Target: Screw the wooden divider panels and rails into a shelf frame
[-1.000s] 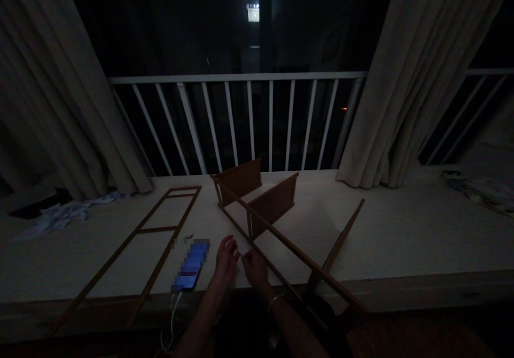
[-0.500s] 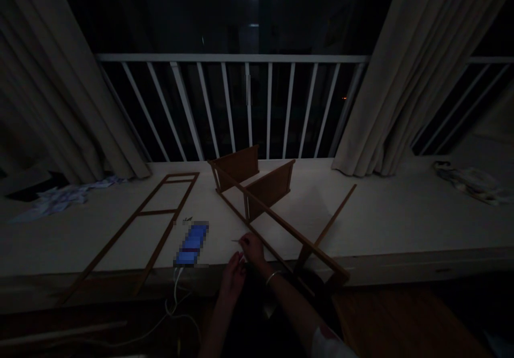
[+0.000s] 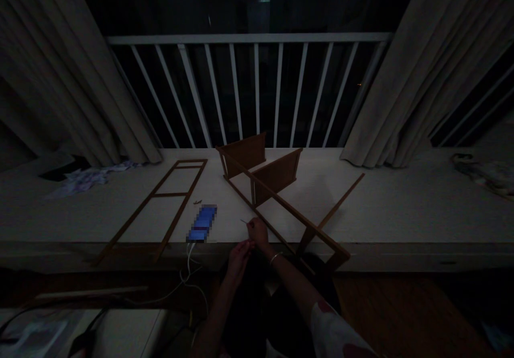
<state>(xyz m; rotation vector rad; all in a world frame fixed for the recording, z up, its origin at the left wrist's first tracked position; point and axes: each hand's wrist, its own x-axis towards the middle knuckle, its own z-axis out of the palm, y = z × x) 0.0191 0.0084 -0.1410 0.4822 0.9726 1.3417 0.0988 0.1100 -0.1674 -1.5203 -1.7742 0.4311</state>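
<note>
My right hand (image 3: 257, 233), with a bracelet at the wrist, is closed around a thin, pale rod (image 3: 243, 221) whose tip sticks out to the left. Just below it, my left hand (image 3: 240, 256) has its fingertips pinched together, close to the right hand; whatever they hold is too dark to make out. Beyond both hands lies a partly assembled wooden frame (image 3: 281, 195) with two panels (image 3: 277, 173) standing across its rails. A ladder-shaped wooden frame (image 3: 171, 194) rests flat to the left.
A blue-lit phone-like device (image 3: 203, 223), blurred out, lies on the white ledge (image 3: 225, 224) with white cables (image 3: 188, 264) hanging down. Small brown pieces (image 3: 197, 202) lie behind it. White railings (image 3: 257, 90) and curtains (image 3: 385, 90) stand behind; a white surface (image 3: 132, 331) is at lower left.
My view has tilted down and shifted slightly left, bringing the white surface at lower left into sight. Both hands stay close together, and the right still grips the thin rod.
</note>
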